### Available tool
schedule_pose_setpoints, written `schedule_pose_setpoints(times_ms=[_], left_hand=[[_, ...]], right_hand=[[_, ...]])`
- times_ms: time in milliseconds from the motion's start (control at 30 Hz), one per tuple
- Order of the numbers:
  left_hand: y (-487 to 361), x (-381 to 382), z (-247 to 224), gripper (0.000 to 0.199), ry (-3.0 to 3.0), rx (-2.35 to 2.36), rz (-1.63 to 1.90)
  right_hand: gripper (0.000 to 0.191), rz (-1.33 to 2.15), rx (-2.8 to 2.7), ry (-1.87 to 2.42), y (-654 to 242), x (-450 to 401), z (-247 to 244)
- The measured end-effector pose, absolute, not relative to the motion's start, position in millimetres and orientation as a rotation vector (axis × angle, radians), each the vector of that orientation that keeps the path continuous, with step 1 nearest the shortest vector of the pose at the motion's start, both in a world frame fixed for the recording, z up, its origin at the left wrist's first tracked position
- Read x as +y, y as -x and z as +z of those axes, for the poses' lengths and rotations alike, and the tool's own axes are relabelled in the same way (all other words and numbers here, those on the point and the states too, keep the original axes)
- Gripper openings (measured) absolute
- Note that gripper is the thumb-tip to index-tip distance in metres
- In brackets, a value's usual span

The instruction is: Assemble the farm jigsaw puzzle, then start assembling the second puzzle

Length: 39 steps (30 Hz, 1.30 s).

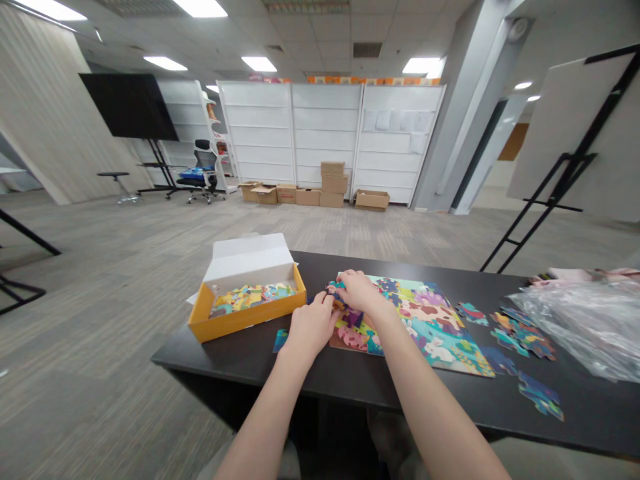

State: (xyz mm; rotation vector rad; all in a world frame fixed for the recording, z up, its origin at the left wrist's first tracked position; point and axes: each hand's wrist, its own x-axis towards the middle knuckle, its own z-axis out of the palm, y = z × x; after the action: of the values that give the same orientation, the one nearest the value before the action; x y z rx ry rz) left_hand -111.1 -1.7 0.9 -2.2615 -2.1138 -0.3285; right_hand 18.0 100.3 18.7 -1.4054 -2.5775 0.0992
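A colourful jigsaw puzzle [430, 313] with animals lies largely joined on the black table. At its left edge, my right hand [359, 291] has its fingers bent over a teal and dark-blue puzzle piece [336, 286], pinching it. Just nearer to me, my left hand [311, 325] is closed at the same edge, fingertips on a dark puzzle piece that they partly hide. A loose blue piece [281, 340] lies to the left of my left wrist. The open yellow box [250, 325], its white lid flap raised, holds several more pieces.
Right of the puzzle lie loose pieces: a red and teal one [472, 313], a small group [525, 333] and a blue-green one [541, 395]. Clear plastic wrapping [585, 320] covers the table's right end. Cardboard boxes [333, 183] stand against the far white shelving.
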Motion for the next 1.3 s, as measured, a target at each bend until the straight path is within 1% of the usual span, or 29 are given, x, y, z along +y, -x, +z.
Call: schedule_pose_setpoints(times_ms=[100, 333, 533, 700, 800, 867, 933, 967, 1033, 1133, 1200, 1300], left_hand=[[110.6, -0.4, 2.0, 0.032, 2.281, -2.1, -0.322], [109.5, -0.3, 2.1, 0.03, 2.273, -2.104, -0.288], [109.1, -0.2, 1.5, 0.03, 2.272, -2.092, -0.28], [110.0, 0.4, 1.0, 0.029, 2.273, -2.095, -0.311], [110.3, 0.8, 2.5, 0.028, 2.276, -2.109, -0.395], [110.0, 1.7, 4.4, 0.026, 2.261, -2.127, -0.539], [108.7, 4.1, 5.8, 0.024, 2.229, -2.143, -0.799], [107.5, 6.0, 6.1, 0.024, 2.216, -2.144, -0.976], [103.0, 11.1, 5.5, 0.023, 2.228, -2.124, -1.378], [91.0, 18.8, 4.2, 0.033, 2.299, -2.071, -1.89], [80.5, 22.4, 4.5, 0.04, 2.347, -2.04, -2.086], [64.8, 25.8, 5.7, 0.039, 2.429, -1.956, -2.262]], right_hand=[[0.038, 0.085, -2.581, 1.433, -16.8, 100.7, 13.9], [0.03, 0.062, -2.598, 1.468, -14.9, 99.9, 10.3], [0.034, 0.126, -2.463, 1.462, -17.7, 102.3, 11.7], [0.016, 0.33, -2.283, 1.364, -20.1, 105.3, 20.8], [0.009, 0.526, -2.123, 1.27, -25.9, 106.1, 26.4], [0.006, 0.678, -2.023, 1.219, -34.4, 104.1, 29.9], [0.002, 0.821, -1.949, 1.179, -46.4, 98.9, 34.2], [0.004, 0.883, -1.92, 1.164, -53.3, 94.9, 36.9], [0.015, 0.972, -1.877, 1.142, -67.4, 85.3, 43.7], [0.026, 1.015, -1.87, 1.117, -87.3, 71.4, 55.2], [0.027, 1.017, -1.89, 1.123, -99.8, 66.4, 60.3], [0.023, 0.971, -1.925, 1.144, -118.8, 65.4, 58.5]])
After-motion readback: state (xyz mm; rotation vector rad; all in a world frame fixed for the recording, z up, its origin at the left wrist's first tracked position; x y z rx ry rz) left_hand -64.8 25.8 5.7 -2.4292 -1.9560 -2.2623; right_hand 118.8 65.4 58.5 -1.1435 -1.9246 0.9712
